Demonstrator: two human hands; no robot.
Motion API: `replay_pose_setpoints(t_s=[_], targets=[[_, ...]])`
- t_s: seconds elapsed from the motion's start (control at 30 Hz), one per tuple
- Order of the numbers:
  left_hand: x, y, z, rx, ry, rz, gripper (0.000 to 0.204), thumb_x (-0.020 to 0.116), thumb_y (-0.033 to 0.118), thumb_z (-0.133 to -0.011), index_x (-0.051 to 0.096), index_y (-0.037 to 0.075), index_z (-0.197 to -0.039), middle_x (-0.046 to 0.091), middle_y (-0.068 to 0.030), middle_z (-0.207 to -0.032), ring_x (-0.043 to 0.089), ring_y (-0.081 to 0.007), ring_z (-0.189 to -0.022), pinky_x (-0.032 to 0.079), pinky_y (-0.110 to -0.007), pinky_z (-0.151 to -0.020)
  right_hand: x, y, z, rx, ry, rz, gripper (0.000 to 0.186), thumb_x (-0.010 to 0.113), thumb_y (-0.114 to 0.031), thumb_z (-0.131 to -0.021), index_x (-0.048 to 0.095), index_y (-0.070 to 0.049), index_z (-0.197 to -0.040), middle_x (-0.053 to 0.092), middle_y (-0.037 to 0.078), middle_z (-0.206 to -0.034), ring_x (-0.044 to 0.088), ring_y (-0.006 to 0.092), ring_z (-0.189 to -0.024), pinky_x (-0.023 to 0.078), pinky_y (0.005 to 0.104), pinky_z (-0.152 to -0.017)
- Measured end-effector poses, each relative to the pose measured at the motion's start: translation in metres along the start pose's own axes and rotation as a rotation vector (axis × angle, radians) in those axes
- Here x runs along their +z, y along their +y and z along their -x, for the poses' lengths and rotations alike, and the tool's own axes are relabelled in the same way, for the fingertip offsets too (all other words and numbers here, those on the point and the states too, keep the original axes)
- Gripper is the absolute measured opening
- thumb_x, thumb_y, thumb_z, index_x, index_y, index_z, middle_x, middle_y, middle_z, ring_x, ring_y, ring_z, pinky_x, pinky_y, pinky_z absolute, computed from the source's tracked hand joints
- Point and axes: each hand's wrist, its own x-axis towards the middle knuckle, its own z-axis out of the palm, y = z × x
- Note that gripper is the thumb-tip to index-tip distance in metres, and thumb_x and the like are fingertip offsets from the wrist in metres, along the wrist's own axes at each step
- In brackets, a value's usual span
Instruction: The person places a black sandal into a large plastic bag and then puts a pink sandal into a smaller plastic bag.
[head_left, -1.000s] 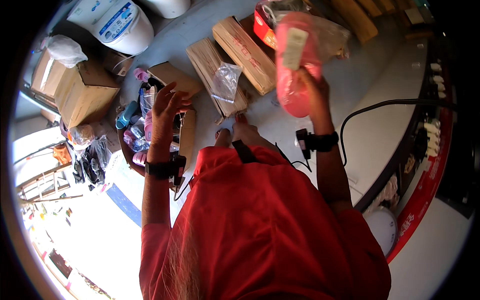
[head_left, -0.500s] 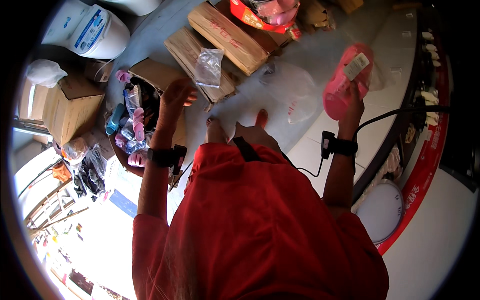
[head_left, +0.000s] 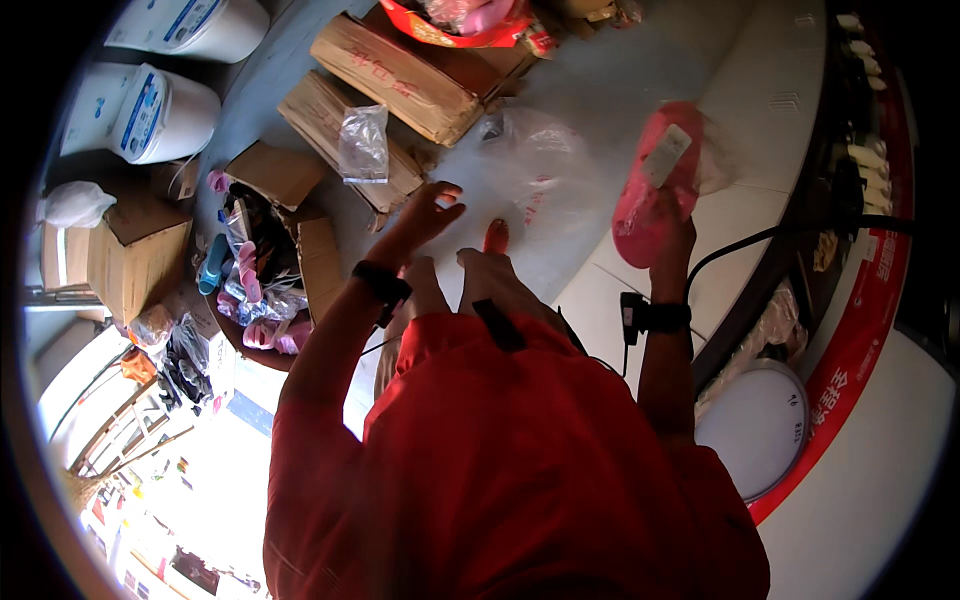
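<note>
A pair of pink slippers (head_left: 640, 205) with a pale tag, partly wrapped in clear plastic, hangs at the right. My right hand (head_left: 674, 240) is closed around the slippers' near side. My left hand (head_left: 428, 212) is in the air near my feet, its fingers apart and nothing in them. Just beyond it, a clear plastic bag (head_left: 363, 145) lies on a long cardboard box (head_left: 320, 115). Another clear bag (head_left: 545, 150) lies on the floor between my two hands.
At the left stands an open cardboard box (head_left: 318, 262) of assorted slippers. Farther out are a closed carton (head_left: 140, 250) and white toilets (head_left: 165, 115). A longer box (head_left: 395, 80) and a red container (head_left: 465, 38) lie ahead. Along the right runs a shelf with a round white panel (head_left: 755, 430).
My left hand has moved right, away from the box of slippers. My right hand, still on the pink slippers, has shifted slightly left and nearer. The whole view has turned a little.
</note>
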Motion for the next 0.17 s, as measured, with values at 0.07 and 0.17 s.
replay_pose_setpoints(t_s=[0.07,0.17], targets=[[0.038,0.024,-0.024,-0.035,-0.14,-0.083,0.041,0.067,0.026,-0.078,0.059,0.006,-0.113,0.058,-0.016,-0.113,0.061,-0.0258,-0.093,0.048,-0.035,-0.085,-0.02,0.006,-0.01,-0.031,-0.003,0.054,0.038,0.064,-0.029,-0.085,0.058,-0.001,-0.11,0.059,0.003,-0.095,0.054,0.012,-0.087,0.043,0.0276,-0.079],[0.073,0.037,-0.057,0.129,-0.246,-0.214,0.046,0.067,0.032,-0.077,0.059,0.006,-0.114,0.052,-0.019,-0.121,0.053,-0.0281,-0.109,0.039,-0.036,-0.098,-0.032,0.014,-0.024,-0.049,0.057,0.021,0.036,0.067,-0.027,-0.081,0.061,-0.002,-0.106,0.062,0.004,-0.093,0.056,0.0118,-0.085,0.044,0.026,-0.077]])
